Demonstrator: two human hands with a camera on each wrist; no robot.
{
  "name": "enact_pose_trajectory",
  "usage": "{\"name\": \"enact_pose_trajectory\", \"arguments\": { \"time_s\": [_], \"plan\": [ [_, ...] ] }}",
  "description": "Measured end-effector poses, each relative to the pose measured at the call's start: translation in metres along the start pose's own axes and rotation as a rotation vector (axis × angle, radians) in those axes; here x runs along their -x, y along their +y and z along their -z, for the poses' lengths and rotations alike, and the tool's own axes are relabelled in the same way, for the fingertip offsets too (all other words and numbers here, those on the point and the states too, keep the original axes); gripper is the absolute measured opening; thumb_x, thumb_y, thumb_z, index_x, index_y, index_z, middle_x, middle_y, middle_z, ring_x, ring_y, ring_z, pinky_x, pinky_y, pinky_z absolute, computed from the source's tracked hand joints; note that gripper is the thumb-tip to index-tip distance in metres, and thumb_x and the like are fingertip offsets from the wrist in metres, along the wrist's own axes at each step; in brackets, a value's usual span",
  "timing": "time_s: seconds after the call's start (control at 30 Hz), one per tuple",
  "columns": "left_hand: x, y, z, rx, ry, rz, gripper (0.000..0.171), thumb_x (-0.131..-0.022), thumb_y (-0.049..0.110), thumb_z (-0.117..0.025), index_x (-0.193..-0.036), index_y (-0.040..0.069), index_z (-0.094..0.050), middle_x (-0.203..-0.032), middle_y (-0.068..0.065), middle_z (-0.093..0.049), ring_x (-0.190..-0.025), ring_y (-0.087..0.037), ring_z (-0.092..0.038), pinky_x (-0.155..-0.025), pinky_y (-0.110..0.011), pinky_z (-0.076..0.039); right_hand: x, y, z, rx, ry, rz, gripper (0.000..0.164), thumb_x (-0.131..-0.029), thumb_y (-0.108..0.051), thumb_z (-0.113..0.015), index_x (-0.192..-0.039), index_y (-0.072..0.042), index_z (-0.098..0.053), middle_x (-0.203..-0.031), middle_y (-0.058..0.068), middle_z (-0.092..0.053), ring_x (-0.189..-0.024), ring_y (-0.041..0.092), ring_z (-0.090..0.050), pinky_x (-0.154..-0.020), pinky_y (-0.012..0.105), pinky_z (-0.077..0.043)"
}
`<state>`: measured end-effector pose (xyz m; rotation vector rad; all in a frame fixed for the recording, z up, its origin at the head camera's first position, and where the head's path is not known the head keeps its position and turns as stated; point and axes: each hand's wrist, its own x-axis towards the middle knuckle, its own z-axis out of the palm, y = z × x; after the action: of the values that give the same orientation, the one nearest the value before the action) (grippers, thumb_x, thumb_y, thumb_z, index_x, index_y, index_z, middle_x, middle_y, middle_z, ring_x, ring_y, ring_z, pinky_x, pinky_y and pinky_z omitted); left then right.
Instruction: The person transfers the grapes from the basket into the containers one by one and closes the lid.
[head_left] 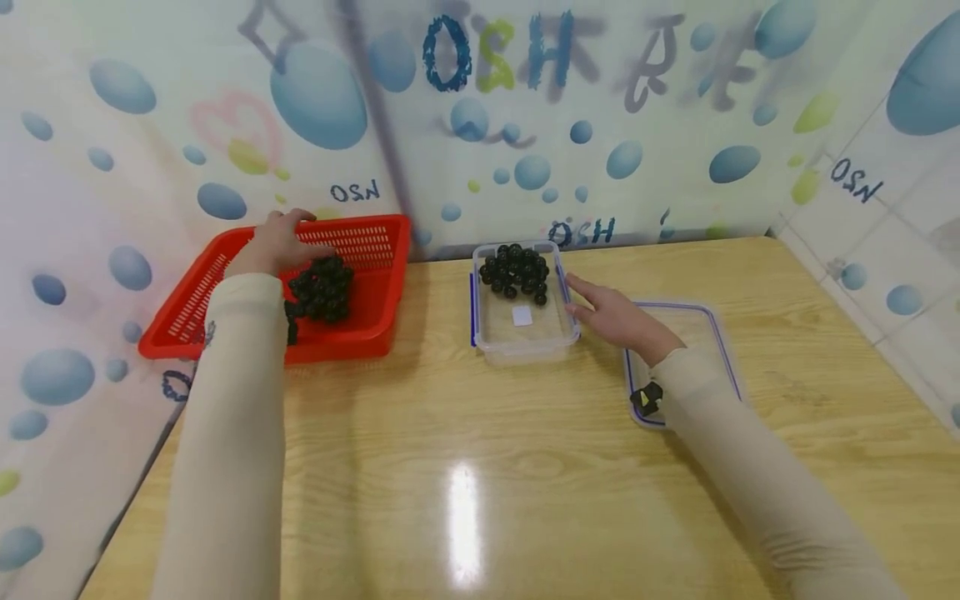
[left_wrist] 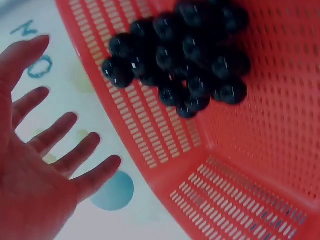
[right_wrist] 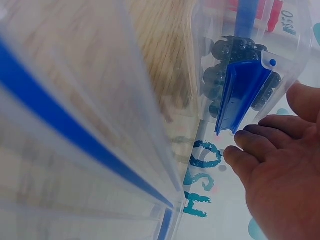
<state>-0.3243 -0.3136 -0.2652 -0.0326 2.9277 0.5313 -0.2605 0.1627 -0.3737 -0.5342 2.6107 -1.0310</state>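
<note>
My left hand (head_left: 273, 242) reaches over the red plastic basket (head_left: 382, 321) with its fingers spread and nothing in them. In the basket lies a bunch of black grapes (head_left: 322, 289), just beside that hand; the left wrist view shows the round, shiny grapes (left_wrist: 195, 60) against the slotted wall. Another bunch of black grapes (head_left: 515, 271) sits at the far end of a clear plastic food box (head_left: 525, 343). At the box's right rim is my right hand (head_left: 618, 317), fingers extended, fingertips close by a blue clip (right_wrist: 242, 92).
A clear lid with a blue seal (head_left: 686, 312) lies right of the box, partly under my right forearm. A small dark piece (head_left: 647, 398) shows at its near left corner. A white square (head_left: 522, 316) shows in the box. The patterned wall (head_left: 420, 167) stands close behind.
</note>
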Motion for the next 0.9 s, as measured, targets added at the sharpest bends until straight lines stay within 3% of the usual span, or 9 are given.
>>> {"name": "enact_pose_trajectory", "arguments": {
  "time_s": [0.2,0.33,0.7,0.9],
  "plan": [
    [-0.006,-0.005,-0.001,0.018,-0.176,0.044,0.093,-0.089,0.048,-0.068,-0.157,0.009,-0.018,-0.148,-0.03,-0.028,-0.12,-0.05,-0.034,-0.092,-0.066,-0.04,0.0,0.001,-0.001,0.009,0.003,-0.002,0.06,-0.108,-0.026,-0.04,-0.157,-0.006,-0.012,-0.162,0.015,-0.011,-0.146,0.036,-0.014,-0.115,0.052,-0.017],
    [-0.013,-0.001,-0.005,-0.02,-0.238,0.065,0.096,-0.087,0.048,-0.07,-0.158,0.012,-0.015,-0.152,-0.031,-0.021,-0.125,-0.052,-0.028,-0.095,-0.069,-0.035,0.0,0.001,-0.001,0.005,0.006,-0.003,0.06,-0.108,-0.025,-0.04,-0.157,-0.006,-0.013,-0.162,0.015,-0.011,-0.145,0.036,-0.015,-0.115,0.052,-0.017],
    [-0.027,-0.005,-0.031,0.135,-0.266,0.166,0.097,-0.081,0.038,-0.079,-0.157,0.019,-0.022,-0.143,-0.027,-0.024,-0.121,-0.051,-0.025,-0.095,-0.071,-0.036,-0.003,0.004,-0.003,0.015,0.004,0.006,0.061,-0.108,-0.028,-0.041,-0.157,-0.006,-0.014,-0.162,0.014,-0.012,-0.146,0.034,-0.014,-0.115,0.051,-0.017],
    [-0.025,-0.004,-0.037,0.193,-0.242,0.21,0.106,-0.078,0.032,-0.082,-0.159,0.029,-0.014,-0.154,-0.024,-0.01,-0.124,-0.053,-0.017,-0.094,-0.073,-0.035,-0.001,0.003,-0.001,0.023,0.015,-0.004,0.06,-0.108,-0.027,-0.041,-0.157,-0.007,-0.014,-0.162,0.013,-0.012,-0.146,0.034,-0.015,-0.115,0.051,-0.016]
  ]
}}
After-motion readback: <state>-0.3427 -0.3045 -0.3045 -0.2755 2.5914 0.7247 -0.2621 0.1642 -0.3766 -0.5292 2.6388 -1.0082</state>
